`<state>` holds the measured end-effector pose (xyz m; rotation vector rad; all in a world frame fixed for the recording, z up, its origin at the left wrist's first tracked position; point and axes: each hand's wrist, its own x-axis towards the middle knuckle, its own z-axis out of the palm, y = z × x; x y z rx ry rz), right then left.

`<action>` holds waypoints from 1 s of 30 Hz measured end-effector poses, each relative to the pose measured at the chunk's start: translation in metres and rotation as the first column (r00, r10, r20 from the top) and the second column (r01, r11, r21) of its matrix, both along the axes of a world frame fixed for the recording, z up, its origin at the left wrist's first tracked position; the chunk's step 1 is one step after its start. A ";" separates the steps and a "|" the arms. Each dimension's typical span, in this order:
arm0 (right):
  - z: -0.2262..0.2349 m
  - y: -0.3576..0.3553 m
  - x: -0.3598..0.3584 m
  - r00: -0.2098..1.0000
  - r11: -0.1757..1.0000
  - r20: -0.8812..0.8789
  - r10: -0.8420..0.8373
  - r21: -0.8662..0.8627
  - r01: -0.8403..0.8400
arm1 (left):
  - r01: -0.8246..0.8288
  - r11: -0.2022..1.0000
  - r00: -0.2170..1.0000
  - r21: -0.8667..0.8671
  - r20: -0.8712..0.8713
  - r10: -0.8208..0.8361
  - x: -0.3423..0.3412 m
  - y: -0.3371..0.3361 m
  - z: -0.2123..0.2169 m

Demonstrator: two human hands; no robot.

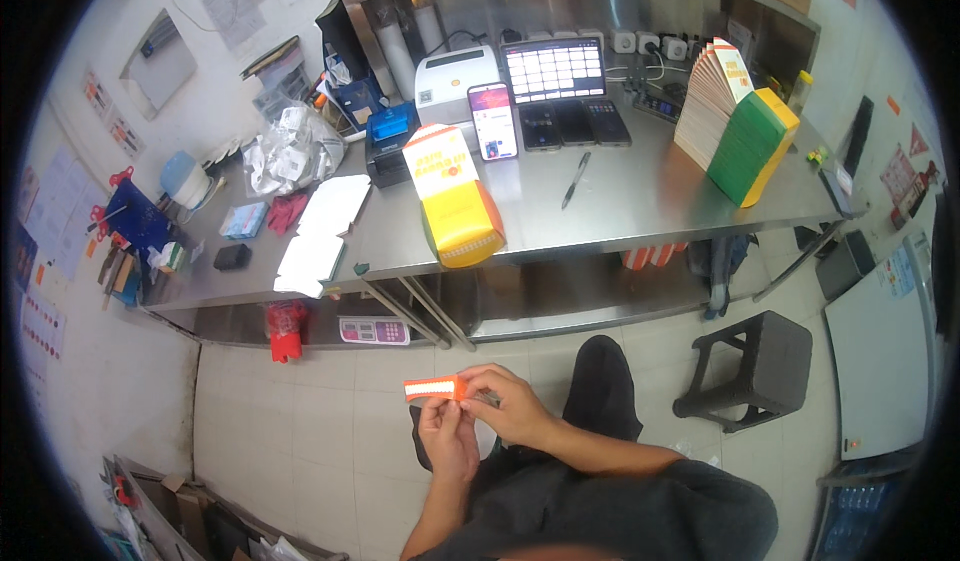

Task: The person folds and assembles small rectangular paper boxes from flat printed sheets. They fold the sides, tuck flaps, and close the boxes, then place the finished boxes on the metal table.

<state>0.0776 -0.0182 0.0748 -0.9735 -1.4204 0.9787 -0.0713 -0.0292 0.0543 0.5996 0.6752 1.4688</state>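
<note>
Over my lap, in front of the steel table, both hands hold a small orange piece (432,389) with a white, scalloped-edged band along its side. It looks like folded card, but I cannot make out its exact kind. My left hand (452,441) grips it from below with thumb and fingers. From the right, my right hand (512,408) pinches its right end. A yellow, red and white paper carton (462,223) lies at the table's front edge, beyond my hands. Farther right stand a fanned stack of striped cartons (704,111) and a green-and-yellow stack of cartons (745,151).
On the steel table (625,186) are a propped phone (493,121), a lit screen (555,69), dark phones (572,124), a pen (576,181), a white printer (457,83), white card sheets (322,231) and a plastic bag (295,151). A dark stool (750,366) stands right.
</note>
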 end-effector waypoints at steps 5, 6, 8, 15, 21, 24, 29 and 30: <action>-0.020 0.004 0.005 0.984 0.983 0.022 -0.177 -0.044 0.178 | 0.071 0.997 0.967 0.017 -0.246 -0.065 0.000 -0.007 0.008; -0.023 0.006 0.009 0.979 0.975 -0.022 -0.202 -0.096 0.199 | 0.100 0.994 0.949 0.033 -0.303 -0.086 -0.003 -0.006 0.011; -0.028 0.012 0.017 0.960 0.960 -0.122 -0.252 -0.158 0.232 | -0.023 0.991 0.872 0.135 -0.483 0.086 -0.014 0.002 0.020; -0.020 0.025 0.032 0.813 0.935 -0.533 -0.235 -0.352 0.040 | 0.001 0.995 0.745 -0.103 -0.663 -0.069 -0.039 0.037 0.029; -0.017 0.009 0.023 0.888 0.779 -0.459 0.029 -0.546 -0.307 | 0.229 0.968 0.913 -0.106 -0.321 -0.252 -0.015 0.033 0.014; -0.025 0.003 0.022 0.958 0.846 -0.280 0.067 -0.493 -0.204 | 0.166 0.953 0.884 -0.252 -0.391 -0.257 -0.005 0.030 0.006; -0.034 0.014 0.019 0.999 0.893 -0.039 0.031 -0.448 -0.045 | 0.107 0.980 0.838 -0.170 -0.515 -0.181 -0.004 0.029 -0.003; -0.034 0.017 0.019 1.000 0.896 -0.025 -0.003 -0.444 -0.009 | 0.100 0.987 0.824 -0.128 -0.545 -0.154 -0.004 0.028 -0.004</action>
